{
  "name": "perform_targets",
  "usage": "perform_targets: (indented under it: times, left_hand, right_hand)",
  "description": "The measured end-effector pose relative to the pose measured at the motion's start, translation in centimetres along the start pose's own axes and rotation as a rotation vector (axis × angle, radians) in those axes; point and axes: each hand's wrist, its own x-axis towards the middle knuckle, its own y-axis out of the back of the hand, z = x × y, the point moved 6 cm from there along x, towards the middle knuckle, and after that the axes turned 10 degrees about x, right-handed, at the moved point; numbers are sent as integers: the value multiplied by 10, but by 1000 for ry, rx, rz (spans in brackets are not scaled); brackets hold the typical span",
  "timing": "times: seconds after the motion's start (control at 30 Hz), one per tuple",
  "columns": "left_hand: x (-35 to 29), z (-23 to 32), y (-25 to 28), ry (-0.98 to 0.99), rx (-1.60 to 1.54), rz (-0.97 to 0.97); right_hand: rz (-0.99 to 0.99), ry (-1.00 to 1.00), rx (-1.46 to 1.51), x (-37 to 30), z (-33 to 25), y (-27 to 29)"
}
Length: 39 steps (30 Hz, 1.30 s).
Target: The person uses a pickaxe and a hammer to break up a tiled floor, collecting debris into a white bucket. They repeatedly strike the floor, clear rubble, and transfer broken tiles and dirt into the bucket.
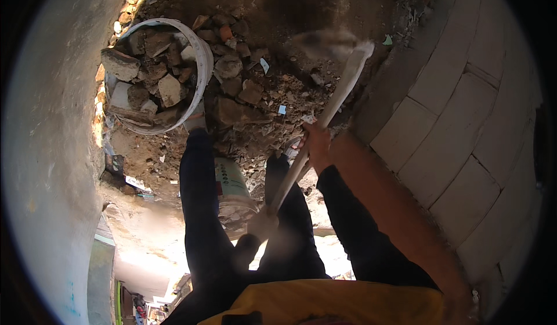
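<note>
We saw the pale wooden handle (325, 116) of a pick slanting over the rubble heap (249, 98), its blurred head (325, 42) raised above broken bricks. Our right hand (316, 145) clenched the shaft midway for control; our left hand (261, 223) gripped its end for leverage. A white bucket (200, 52) beside the heap held rough chunks.

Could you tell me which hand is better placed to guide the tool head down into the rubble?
Probably the right hand: its grip sits higher on the wooden handle, nearer the blurred tool head; the left hand holds the handle's end.
</note>
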Motion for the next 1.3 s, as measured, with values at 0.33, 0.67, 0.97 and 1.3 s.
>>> perform_targets:
  times: [0.33,0.67,0.97,1.3]
  left_hand:
    - [141,-2,104,-126,-33,225]
    - [20,-58,-8,-133,218,215]
    - [132,-18,84,-137,138,264]
    - [7,-49,9,52,84,123]
  right_hand:
    - [-80,435,-132,167,5,-132]
    - [89,-298,50,10,117,22]
    - [158,31,336,144,47,-29]
    - [35,-316,245,6,194,68]
